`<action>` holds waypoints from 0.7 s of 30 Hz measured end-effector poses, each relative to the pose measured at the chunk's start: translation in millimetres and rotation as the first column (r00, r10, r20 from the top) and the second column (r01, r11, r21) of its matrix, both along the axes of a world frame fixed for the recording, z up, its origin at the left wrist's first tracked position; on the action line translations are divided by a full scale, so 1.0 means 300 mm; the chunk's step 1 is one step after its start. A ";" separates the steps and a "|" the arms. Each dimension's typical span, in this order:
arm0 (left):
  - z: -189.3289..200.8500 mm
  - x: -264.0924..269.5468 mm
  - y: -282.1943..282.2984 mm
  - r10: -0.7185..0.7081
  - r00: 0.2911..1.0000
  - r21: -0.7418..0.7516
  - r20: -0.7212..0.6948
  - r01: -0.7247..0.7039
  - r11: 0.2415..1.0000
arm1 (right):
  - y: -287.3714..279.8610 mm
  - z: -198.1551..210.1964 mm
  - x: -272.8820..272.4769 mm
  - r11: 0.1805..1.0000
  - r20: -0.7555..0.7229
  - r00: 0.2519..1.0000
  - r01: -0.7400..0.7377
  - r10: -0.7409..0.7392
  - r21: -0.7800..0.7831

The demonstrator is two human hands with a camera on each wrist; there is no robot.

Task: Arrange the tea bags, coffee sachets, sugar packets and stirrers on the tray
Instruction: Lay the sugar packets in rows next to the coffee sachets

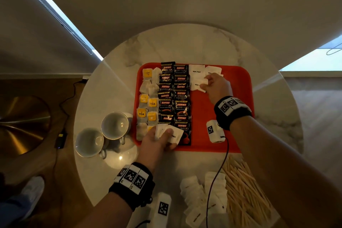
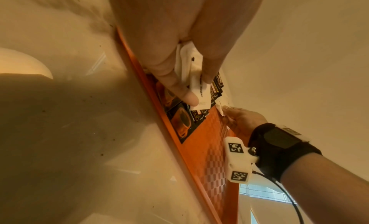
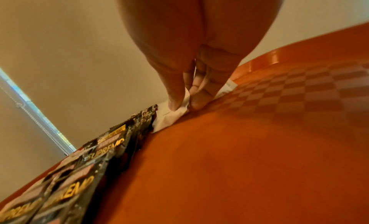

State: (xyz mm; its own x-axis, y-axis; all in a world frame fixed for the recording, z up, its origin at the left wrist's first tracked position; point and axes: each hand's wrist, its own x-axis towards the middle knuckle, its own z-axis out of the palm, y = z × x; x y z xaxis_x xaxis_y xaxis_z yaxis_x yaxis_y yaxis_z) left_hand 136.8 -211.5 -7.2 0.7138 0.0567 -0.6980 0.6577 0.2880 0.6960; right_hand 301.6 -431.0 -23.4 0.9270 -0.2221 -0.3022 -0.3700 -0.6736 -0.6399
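Note:
An orange tray [image 1: 238, 87] lies on the round marble table. Tea bags [image 1: 148, 102] fill its left column and black coffee sachets [image 1: 174, 96] the two columns beside them. White sugar packets [image 1: 197, 71] lie at the tray's far middle. My right hand [image 1: 215, 86] pinches one sugar packet [image 3: 171, 115] against the tray floor next to the sachets. My left hand [image 1: 157, 139] grips a small bunch of sugar packets [image 2: 196, 83] over the tray's near edge, above the nearest sachets.
Two empty cups [image 1: 103, 133] stand left of the tray. More sugar packets [image 1: 205, 196] and a heap of wooden stirrers [image 1: 246, 192] lie on the table near me, right of centre. The tray's right half [image 3: 279, 140] is bare. A cable [image 1: 218, 170] trails from my right wrist.

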 end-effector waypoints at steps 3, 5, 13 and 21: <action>0.011 0.015 -0.012 0.035 0.999 -0.029 -0.023 -0.035 0.999 | 0.000 0.017 -0.002 1.000 0.023 1.000 -0.013 0.013 -0.011; 0.023 0.024 -0.019 0.034 0.999 -0.049 -0.020 -0.035 0.998 | -0.003 0.036 -0.013 1.000 0.030 0.999 -0.023 0.023 -0.019; 0.073 0.091 -0.054 -0.099 0.991 0.062 0.092 0.093 0.994 | 0.028 0.195 -0.258 0.981 -0.008 0.988 -0.155 0.156 0.118; 0.072 0.090 -0.110 -0.120 0.987 0.058 0.107 0.115 0.992 | 0.052 0.167 -0.401 0.912 -0.147 0.989 0.035 0.029 0.410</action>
